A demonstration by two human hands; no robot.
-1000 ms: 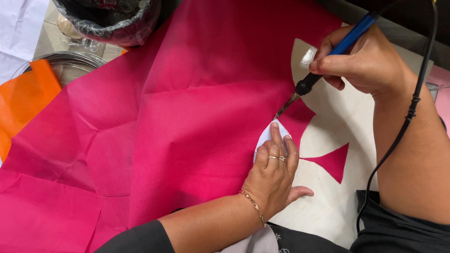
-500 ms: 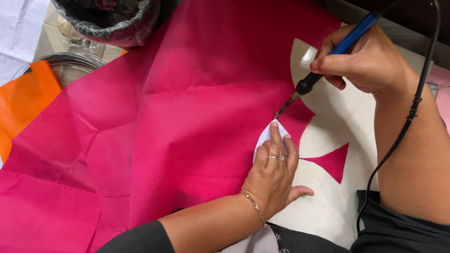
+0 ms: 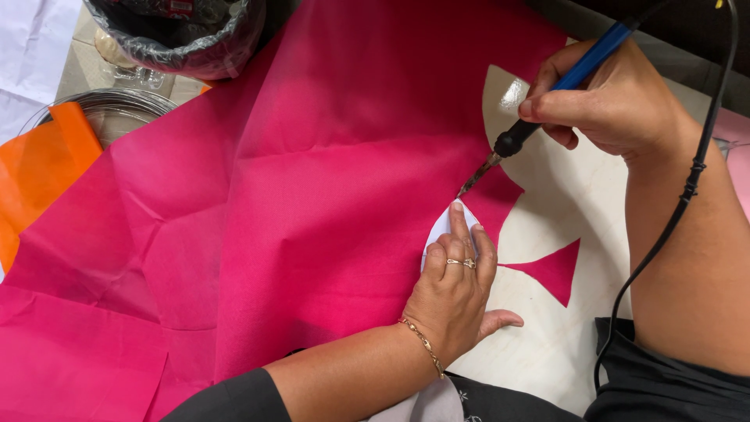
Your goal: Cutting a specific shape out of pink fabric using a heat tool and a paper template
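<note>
Fabric in bright pink [image 3: 312,203] is covering most of the frame, and we are working at its cut edge right of centre. Our left hand [image 3: 453,293] is lying open and flat, fingers [image 3: 461,234] pressing a small white template [image 3: 439,230] onto the cloth. Our right hand [image 3: 609,98] is gripping a blue-handled hot cutting tool [image 3: 547,109] like a pen, and its dark tip is touching the fabric edge just above the left fingertips.

We are judging the risks from that closeness. The tip is running very near the index finger, so a slip or a jerk of the cord [image 3: 687,187] trailing down the right forearm could be burning skin. If the left hand is lifting or sliding, the template may be shifting and the cut line wandering. Creases in the cloth could also be dragging the tip off course, and lingering might be scorching the edge, though we cannot tell how hot the tip is.

At the far left an orange sheet [image 3: 43,168] is lying over a round metal bowl [image 3: 117,109], with white paper above it in the upper left corner. A bin lined with a black bag [image 3: 180,35] is standing at top, left of centre. To the right, a glossy cream tabletop [image 3: 562,203] is showing where pieces are already cut away, with a loose pink triangle [image 3: 555,270] resting on it.
</note>
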